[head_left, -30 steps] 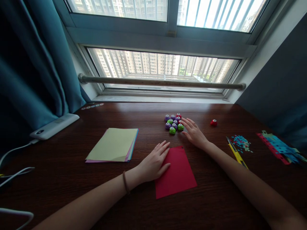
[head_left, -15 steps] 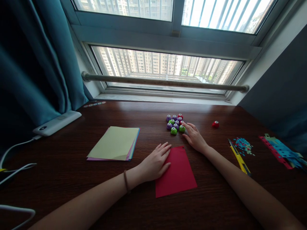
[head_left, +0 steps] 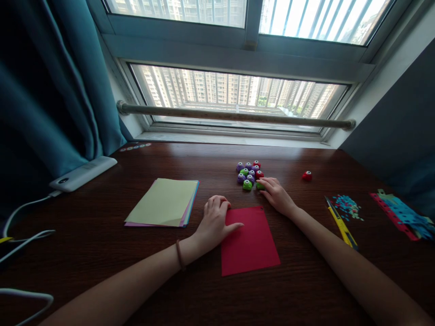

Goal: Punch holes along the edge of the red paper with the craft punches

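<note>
The red paper sheet (head_left: 253, 246) lies flat, with a small dark mark near its top right corner. My left hand (head_left: 215, 222) rests at the sheet's left edge, its thumb stretched over the paper and the other fingers bent, apart from the thumb. Beyond the sheet, my right hand (head_left: 277, 197) has its thumb and fingers around a green craft punch (head_left: 260, 185), partly hidden by the fingertips. Beside it sits a cluster of similar small purple, red and green punches (head_left: 247, 184) with white tops.
A stack of coloured paper (head_left: 163, 201) lies left. To the right are a lone red punch (head_left: 307, 176), a yellow utility knife (head_left: 342, 226), paper confetti (head_left: 347, 206) and cut paper strips (head_left: 404, 210). A white power bank (head_left: 83, 173) with cables sits far left, by the curtain.
My left hand has drawn back to the left, its fingers going from flat on the red sheet to bent. My right hand has moved slightly, its fingers now around the green punch.
</note>
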{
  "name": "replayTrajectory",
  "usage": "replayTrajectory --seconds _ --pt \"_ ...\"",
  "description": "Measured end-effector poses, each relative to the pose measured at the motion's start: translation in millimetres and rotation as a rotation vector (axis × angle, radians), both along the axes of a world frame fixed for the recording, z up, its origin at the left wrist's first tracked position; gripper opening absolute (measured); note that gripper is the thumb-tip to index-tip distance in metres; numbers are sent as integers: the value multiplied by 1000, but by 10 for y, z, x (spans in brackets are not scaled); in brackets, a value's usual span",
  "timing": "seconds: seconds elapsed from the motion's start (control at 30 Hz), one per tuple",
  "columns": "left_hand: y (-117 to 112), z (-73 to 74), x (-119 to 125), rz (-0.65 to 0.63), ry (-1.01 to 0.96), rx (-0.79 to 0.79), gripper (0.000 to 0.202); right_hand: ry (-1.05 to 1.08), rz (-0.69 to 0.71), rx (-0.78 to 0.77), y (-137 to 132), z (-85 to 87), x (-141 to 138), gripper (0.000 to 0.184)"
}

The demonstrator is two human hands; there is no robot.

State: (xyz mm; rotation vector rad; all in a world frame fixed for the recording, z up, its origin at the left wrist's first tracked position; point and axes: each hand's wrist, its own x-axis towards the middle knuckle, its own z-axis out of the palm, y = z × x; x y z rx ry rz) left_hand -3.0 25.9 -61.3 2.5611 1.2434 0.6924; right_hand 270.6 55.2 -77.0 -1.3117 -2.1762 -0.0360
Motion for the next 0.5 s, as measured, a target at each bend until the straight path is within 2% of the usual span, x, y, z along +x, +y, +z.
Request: replayTrajectory --seconds 0.1,0.33,0.5 --pt "14 5 13 71 9 -67 50 67 -1 -15 -15 -4 3 31" --pt "39 -4 9 49 -5 -98 46 152 -92 19 -17 3 4 38" --pt "50 -11 4 32 -17 -98 45 310 -165 30 -195 96 -42 26"
